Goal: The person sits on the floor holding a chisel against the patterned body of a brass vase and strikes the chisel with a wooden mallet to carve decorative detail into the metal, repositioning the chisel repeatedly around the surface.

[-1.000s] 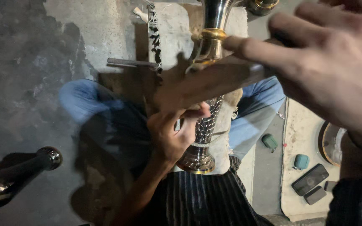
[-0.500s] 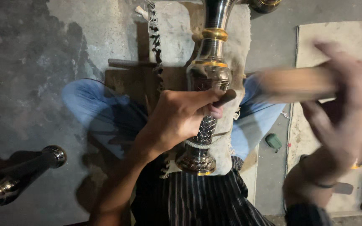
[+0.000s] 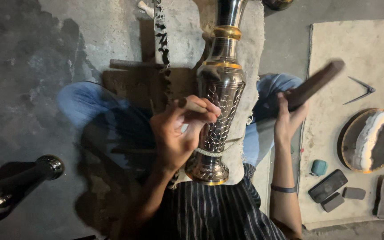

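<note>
While the left hand (image 3: 178, 133) pinches a small punch (image 3: 192, 105) in its fingers against the engraved metal vase (image 3: 221, 98), steadying the tip, the right hand (image 3: 290, 118) grips a wooden mallet (image 3: 316, 82), raised beside the vase lying across the person's lap.

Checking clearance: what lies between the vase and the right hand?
In the head view, a pale cloth and a blue-jeaned knee lie between vase and right hand.

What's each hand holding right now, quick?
Left hand: closed on a thin wooden-handled chisel against the engraved brass vase.
Right hand: closed on a blurred brown wooden mallet.
</note>
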Tool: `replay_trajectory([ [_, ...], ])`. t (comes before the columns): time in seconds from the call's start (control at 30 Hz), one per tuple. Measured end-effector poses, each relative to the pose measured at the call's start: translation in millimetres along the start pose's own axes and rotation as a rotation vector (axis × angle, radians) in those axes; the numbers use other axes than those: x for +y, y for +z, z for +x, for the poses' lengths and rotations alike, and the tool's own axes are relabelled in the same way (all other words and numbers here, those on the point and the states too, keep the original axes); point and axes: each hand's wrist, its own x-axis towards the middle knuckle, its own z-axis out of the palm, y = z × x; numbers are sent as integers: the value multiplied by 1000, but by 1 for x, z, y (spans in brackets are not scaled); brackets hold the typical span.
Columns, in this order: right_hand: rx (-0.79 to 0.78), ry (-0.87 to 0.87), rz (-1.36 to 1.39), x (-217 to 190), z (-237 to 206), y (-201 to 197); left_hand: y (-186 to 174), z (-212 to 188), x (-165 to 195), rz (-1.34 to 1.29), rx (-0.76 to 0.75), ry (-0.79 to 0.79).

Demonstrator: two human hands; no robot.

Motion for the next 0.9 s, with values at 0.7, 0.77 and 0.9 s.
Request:
replay_trajectory([
  [0.7, -918, -1072, -1097, -246, 113, 9, 14, -5, 1, 290, 116, 110],
  [0.77, -906, -1145, -1054, -252, 114, 18, 13, -4, 0, 385, 107, 192],
  [0.9, -856, -1205, -1073, -252, 116, 17, 13, -4, -3, 245, 91, 180],
])
